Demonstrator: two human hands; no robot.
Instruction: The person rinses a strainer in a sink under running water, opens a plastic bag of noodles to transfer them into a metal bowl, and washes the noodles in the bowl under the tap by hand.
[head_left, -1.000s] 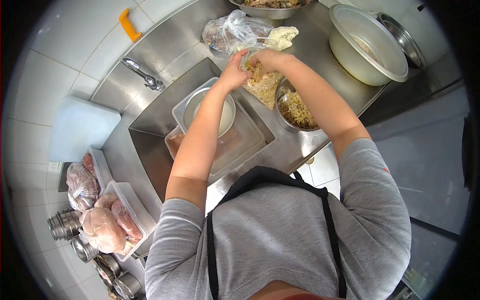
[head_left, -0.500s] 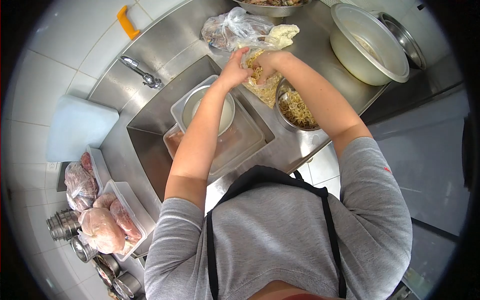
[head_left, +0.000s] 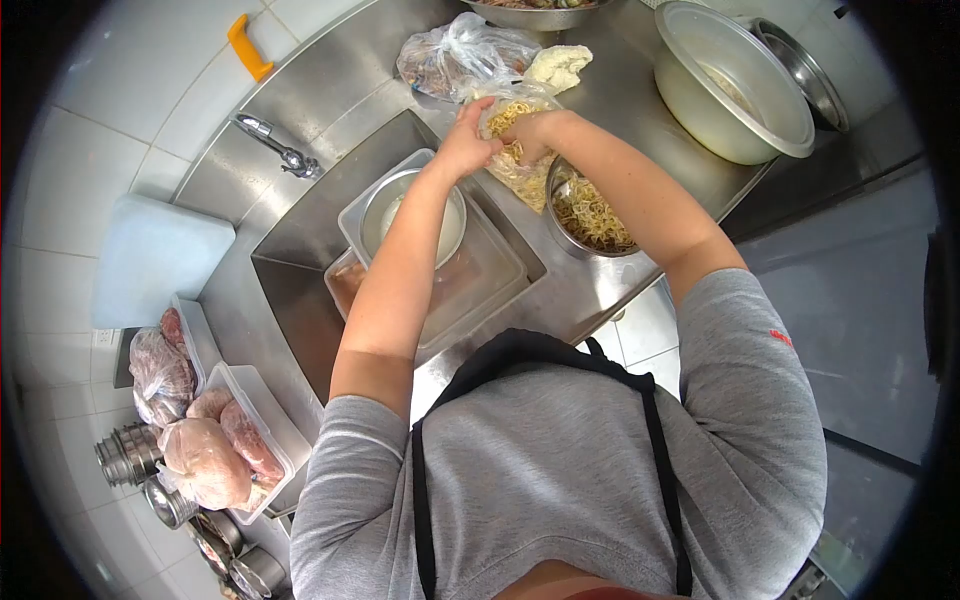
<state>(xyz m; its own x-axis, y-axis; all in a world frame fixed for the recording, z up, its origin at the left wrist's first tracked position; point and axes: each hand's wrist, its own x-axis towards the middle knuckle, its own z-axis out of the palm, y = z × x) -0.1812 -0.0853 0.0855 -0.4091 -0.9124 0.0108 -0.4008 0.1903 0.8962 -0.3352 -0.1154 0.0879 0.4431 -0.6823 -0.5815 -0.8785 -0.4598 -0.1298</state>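
Note:
A clear plastic bag of bean sprouts (head_left: 520, 184) lies on the steel counter beside the sink. My left hand (head_left: 469, 146) is at the bag's left side, its fingers curled at the plastic edge. Inside the bag's mouth, my right hand (head_left: 537, 132) reaches down among the sprouts, and its fingertips are hidden. Just below my right forearm stands a steel bowl (head_left: 553, 222) with bean sprouts (head_left: 592, 215) in it.
In the sink (head_left: 290, 290), a round bowl of cloudy liquid (head_left: 450, 235) sits on plastic tubs. A tied bag (head_left: 460, 55), a pale yellowish lump (head_left: 560, 67) and a large basin (head_left: 725, 130) stand behind. Bagged meat (head_left: 205, 460) lies at left beneath a cutting board (head_left: 160, 260).
The bag's mouth is spread wider, with more sprouts showing between my hands. Both hands stay almost where they were, and the whole view has shifted slightly.

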